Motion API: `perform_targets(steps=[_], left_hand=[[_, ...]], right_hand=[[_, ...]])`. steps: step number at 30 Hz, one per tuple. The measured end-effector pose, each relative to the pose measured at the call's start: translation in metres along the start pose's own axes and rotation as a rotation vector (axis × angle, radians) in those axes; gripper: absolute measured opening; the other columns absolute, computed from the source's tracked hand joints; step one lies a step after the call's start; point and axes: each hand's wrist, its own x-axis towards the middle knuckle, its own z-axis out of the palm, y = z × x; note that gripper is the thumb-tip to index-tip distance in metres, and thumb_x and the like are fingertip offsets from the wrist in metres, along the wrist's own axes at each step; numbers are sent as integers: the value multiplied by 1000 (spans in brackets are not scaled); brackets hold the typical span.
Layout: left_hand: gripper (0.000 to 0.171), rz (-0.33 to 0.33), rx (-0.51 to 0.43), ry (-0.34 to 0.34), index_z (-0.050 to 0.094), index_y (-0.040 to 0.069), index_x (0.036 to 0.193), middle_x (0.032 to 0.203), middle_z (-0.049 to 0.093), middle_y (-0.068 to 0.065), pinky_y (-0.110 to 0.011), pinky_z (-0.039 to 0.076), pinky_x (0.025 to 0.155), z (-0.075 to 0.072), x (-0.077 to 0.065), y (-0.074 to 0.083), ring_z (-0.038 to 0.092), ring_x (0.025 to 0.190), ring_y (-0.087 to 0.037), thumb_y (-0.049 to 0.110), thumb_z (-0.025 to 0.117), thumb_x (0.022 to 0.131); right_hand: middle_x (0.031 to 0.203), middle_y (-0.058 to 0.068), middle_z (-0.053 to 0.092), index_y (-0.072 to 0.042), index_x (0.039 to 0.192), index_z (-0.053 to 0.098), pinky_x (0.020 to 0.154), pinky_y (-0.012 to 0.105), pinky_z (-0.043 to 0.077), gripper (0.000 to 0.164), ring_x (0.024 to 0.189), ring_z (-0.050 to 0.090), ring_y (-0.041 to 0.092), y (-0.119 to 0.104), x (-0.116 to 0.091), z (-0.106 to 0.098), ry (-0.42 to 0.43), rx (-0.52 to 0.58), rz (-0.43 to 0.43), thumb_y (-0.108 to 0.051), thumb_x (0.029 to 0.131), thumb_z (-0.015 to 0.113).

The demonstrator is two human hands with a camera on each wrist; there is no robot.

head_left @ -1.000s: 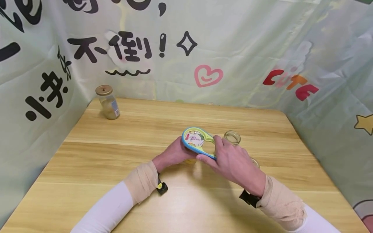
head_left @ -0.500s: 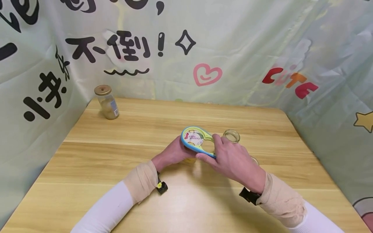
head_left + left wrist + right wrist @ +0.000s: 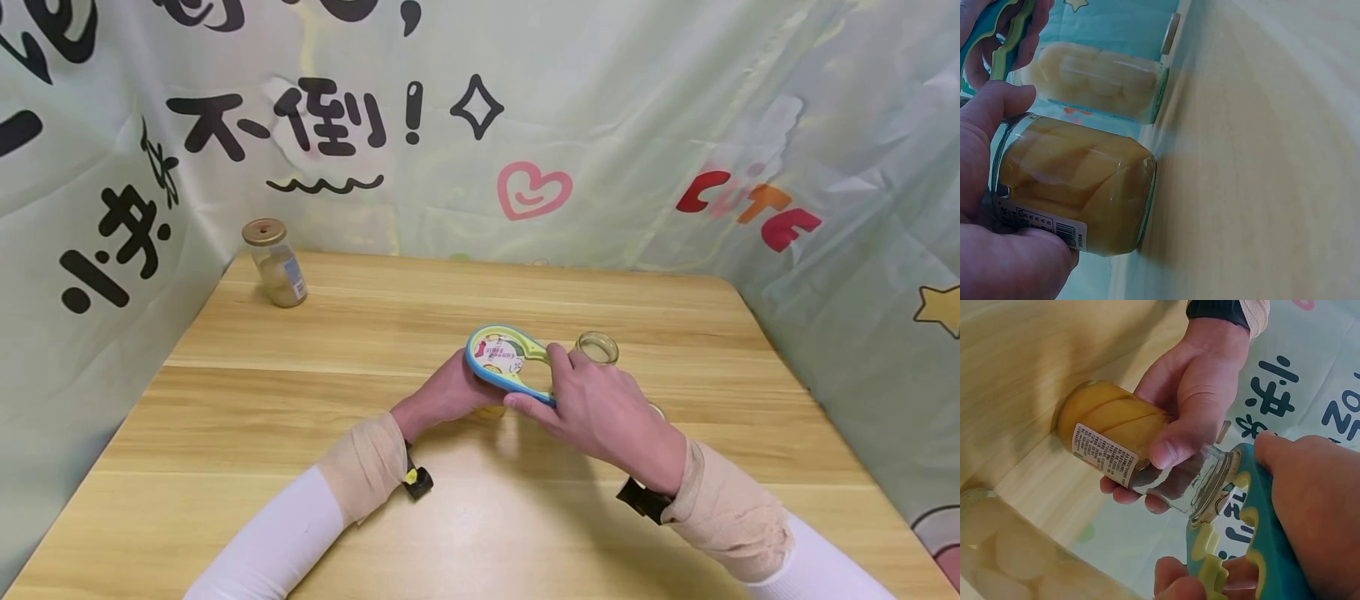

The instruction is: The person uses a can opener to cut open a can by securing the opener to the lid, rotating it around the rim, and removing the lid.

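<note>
My left hand (image 3: 442, 390) grips a glass jar of yellow fruit pieces (image 3: 1075, 181), which stands upright on the table; in the head view mostly hidden behind that hand. Around its printed lid (image 3: 498, 354) sits a blue and light-green jar opener (image 3: 522, 388). The right hand (image 3: 607, 408) holds the opener's handles, fingers curled round them. In the right wrist view the left thumb and fingers wrap the jar's middle, below the opener (image 3: 1279, 537). Liquid and fruit fill the jar's lower part, with clear glass above.
Behind the right hand stands a lidless glass jar (image 3: 597, 347) of pale round fruit (image 3: 1097, 81). A small round rim (image 3: 657, 410) peeks out beside that hand. At the table's back left is a jar with a gold lid (image 3: 277, 271). Printed cloth (image 3: 450, 217) walls the table.
</note>
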Motion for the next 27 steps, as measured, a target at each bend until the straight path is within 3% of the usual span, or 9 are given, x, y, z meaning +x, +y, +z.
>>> perform_targets(steps=[11,19,27], left_hand=[[66,-1,-9,-4,46,10,135,124,57,-1,-32,43,97,0,0,-2,53,109,-15,11,79,77],[68,34,-24,4,48,16,133,122,58,2,-33,43,97,4,11,-31,54,110,-13,14,82,74],[67,57,-52,-7,49,20,131,120,59,5,-33,46,94,3,12,-35,55,111,-13,22,83,74]], right_hand=[[61,0,38,-1,96,49,35,29,33,72,43,36,16,-1,-4,6,100,-53,-45,-72,86,46],[58,0,36,-2,90,46,34,29,31,68,42,35,16,1,-3,9,137,-58,-76,-70,85,50],[61,1,41,-1,93,47,35,31,37,67,45,41,17,4,-2,11,118,-66,-101,-68,86,52]])
